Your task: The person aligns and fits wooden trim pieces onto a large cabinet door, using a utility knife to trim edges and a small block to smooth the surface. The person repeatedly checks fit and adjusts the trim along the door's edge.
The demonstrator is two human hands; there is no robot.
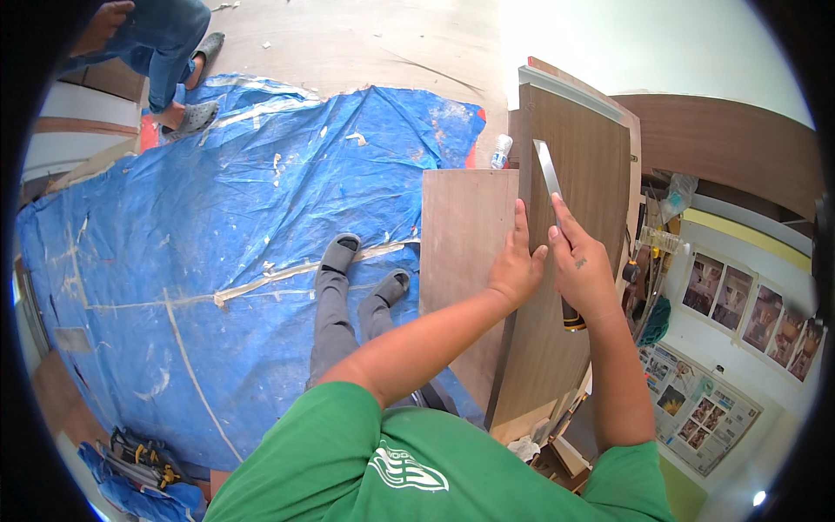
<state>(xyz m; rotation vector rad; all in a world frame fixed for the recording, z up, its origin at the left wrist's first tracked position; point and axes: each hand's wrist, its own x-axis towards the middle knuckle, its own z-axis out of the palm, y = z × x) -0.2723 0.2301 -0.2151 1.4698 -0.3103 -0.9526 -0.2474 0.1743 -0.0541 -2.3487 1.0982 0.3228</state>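
My right hand (584,265) is closed round a utility knife, its long silver blade (546,165) pointing away from me above a brown wood-grain panel (583,148). The black and yellow butt of its handle (572,320) shows below my palm; the rest is hidden. My left hand (517,270) rests at the panel's left edge with its fingers stretched out, holding nothing. To the left of that edge lies a lighter wooden board (465,235), lower than the panel. A small clear bottle (501,151) stands beyond this board.
A creased blue tarp (235,217) with tape strips covers the floor under my feet. At the far left another person's leg (170,61) and sandals show. Tools (639,270) and a plastic bag (678,196) crowd the panel's right side. A tool bag (143,474) sits at lower left.
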